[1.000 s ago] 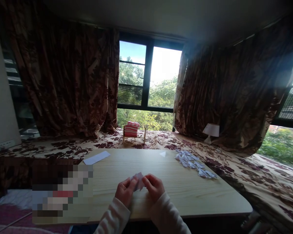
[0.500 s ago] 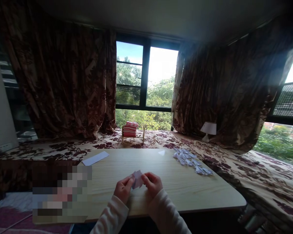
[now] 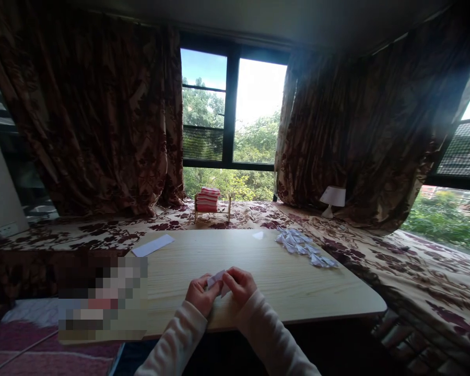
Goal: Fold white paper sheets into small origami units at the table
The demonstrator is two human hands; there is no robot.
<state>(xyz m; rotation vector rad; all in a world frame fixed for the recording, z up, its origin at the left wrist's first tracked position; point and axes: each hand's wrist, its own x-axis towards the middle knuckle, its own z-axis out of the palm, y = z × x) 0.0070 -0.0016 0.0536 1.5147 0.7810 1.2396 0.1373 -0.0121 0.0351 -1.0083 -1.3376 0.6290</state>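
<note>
Both hands hold a small piece of folded white paper (image 3: 216,279) above the near part of the wooden table (image 3: 188,256). My left hand (image 3: 202,294) pinches its left side, with the thumb on top. On the other side, my right hand (image 3: 239,284) grips the paper between thumb and fingers, close to the left thumb. Much of the paper is hidden by the fingers. A loose pile of folded white paper pieces (image 3: 297,244) lies at the table's back right. One small white triangle (image 3: 258,236) rests alone near the back edge.
A stack of white paper strips or a single sheet (image 3: 152,245) lies at the back left. Past the table, a small rack holds red-striped folded cloths (image 3: 208,200) on the floral ledge. A white lamp (image 3: 332,197) stands to the right. A blurred patch covers the left table corner.
My hands have come closer together, and the paper is more covered by the fingers than before. The view has tipped slightly, so the table and window sit higher in the picture.
</note>
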